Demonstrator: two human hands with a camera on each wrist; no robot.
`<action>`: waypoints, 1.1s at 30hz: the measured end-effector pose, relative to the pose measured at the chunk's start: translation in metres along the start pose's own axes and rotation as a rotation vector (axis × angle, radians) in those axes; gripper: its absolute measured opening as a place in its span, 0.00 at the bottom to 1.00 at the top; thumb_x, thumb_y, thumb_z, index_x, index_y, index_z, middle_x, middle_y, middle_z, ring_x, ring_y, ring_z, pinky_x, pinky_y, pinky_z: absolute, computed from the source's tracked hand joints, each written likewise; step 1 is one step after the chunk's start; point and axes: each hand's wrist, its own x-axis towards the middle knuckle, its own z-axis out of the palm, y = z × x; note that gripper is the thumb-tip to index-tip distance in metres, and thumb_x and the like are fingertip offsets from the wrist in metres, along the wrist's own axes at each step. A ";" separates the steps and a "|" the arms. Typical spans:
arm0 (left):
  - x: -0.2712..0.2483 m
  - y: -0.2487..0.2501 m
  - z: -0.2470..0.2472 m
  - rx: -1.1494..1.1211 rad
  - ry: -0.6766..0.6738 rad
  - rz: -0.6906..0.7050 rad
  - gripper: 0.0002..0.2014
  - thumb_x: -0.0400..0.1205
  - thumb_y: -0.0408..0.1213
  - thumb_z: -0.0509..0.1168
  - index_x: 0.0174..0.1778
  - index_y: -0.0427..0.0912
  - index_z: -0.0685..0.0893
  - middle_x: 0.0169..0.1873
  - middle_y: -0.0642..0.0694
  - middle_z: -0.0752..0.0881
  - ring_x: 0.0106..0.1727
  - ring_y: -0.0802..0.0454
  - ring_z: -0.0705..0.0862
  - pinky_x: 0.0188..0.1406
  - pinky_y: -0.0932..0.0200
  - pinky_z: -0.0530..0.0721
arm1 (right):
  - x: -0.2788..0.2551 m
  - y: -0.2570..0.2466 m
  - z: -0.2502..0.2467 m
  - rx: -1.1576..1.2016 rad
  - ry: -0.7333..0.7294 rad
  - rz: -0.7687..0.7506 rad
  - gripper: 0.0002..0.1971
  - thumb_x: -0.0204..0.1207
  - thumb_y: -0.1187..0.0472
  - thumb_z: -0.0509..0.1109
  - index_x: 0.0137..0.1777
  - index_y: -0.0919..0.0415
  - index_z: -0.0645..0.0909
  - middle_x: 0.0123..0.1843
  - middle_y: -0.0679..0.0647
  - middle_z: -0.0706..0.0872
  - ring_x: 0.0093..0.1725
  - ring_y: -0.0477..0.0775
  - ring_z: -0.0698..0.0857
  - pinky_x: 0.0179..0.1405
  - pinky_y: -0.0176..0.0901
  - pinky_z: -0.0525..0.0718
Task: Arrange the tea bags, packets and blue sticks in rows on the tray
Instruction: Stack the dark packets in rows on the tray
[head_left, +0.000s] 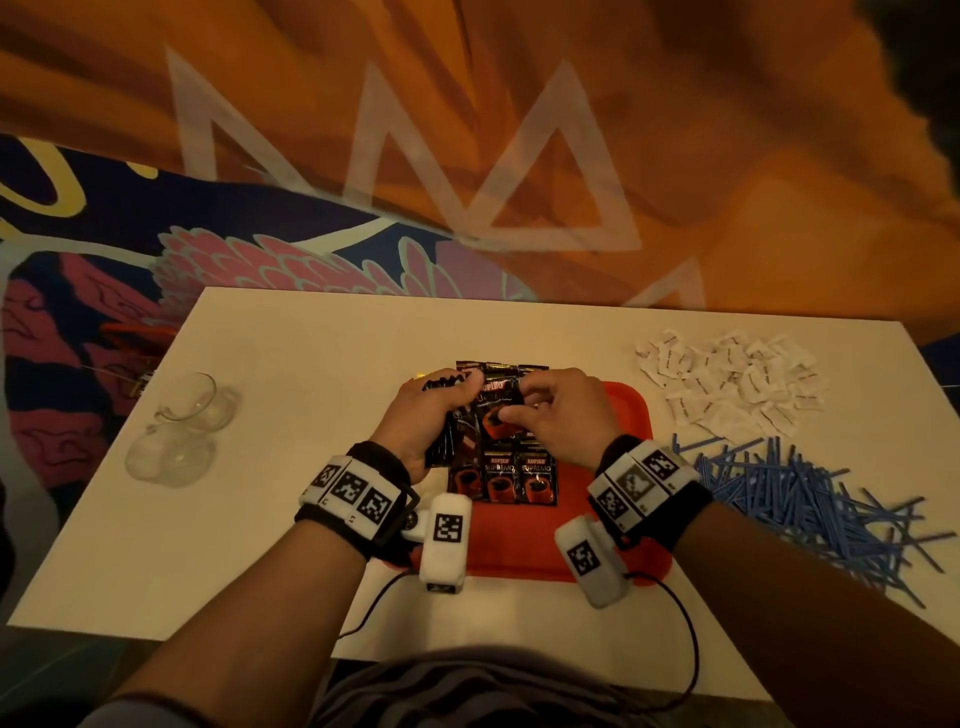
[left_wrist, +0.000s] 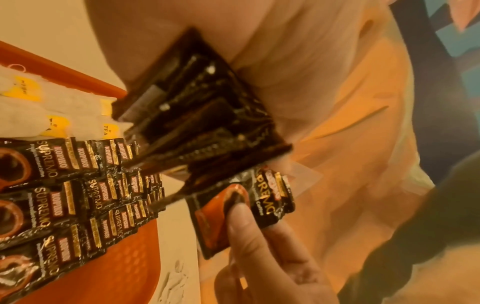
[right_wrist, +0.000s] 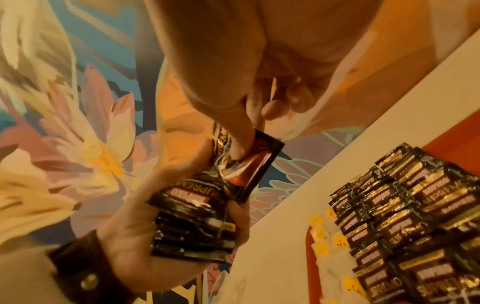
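My left hand (head_left: 451, 387) grips a fanned stack of black coffee packets (head_left: 442, 421) above the red tray (head_left: 631, 415). In the left wrist view the stack (left_wrist: 197, 115) spreads out from the palm. My right hand (head_left: 517, 408) pinches the top packet (head_left: 497, 415) of that stack between thumb and fingers; the right wrist view shows the thumb on this packet (right_wrist: 255, 164). Rows of coffee packets (head_left: 519, 483) lie overlapping on the tray, with yellow-tagged tea bags (left_wrist: 52, 107) beside them. The tea bags are hidden by my hands in the head view.
A pile of white packets (head_left: 727, 379) lies at the table's far right, with a heap of blue sticks (head_left: 795, 499) in front of it. Two glass cups (head_left: 187, 410) sit at the left. Cables run off the table's near edge.
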 end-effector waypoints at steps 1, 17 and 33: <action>0.001 -0.001 -0.001 -0.012 0.005 -0.034 0.05 0.81 0.39 0.72 0.42 0.42 0.91 0.42 0.35 0.90 0.44 0.37 0.88 0.56 0.34 0.84 | 0.001 0.002 0.002 0.007 -0.017 0.001 0.03 0.70 0.57 0.80 0.40 0.53 0.89 0.38 0.49 0.89 0.38 0.45 0.85 0.36 0.34 0.78; 0.002 -0.062 -0.086 -0.273 0.123 -0.335 0.03 0.77 0.35 0.64 0.40 0.40 0.81 0.31 0.43 0.83 0.29 0.47 0.83 0.32 0.58 0.85 | 0.002 0.087 0.112 -0.126 -0.145 0.433 0.08 0.75 0.61 0.76 0.41 0.57 0.79 0.40 0.48 0.80 0.38 0.45 0.78 0.25 0.29 0.68; 0.006 -0.074 -0.134 -0.164 -0.023 -0.319 0.21 0.81 0.24 0.61 0.70 0.42 0.81 0.51 0.34 0.89 0.45 0.37 0.91 0.31 0.46 0.89 | 0.011 0.099 0.155 -0.152 0.030 0.580 0.10 0.73 0.57 0.78 0.42 0.56 0.77 0.39 0.47 0.81 0.35 0.43 0.80 0.30 0.36 0.78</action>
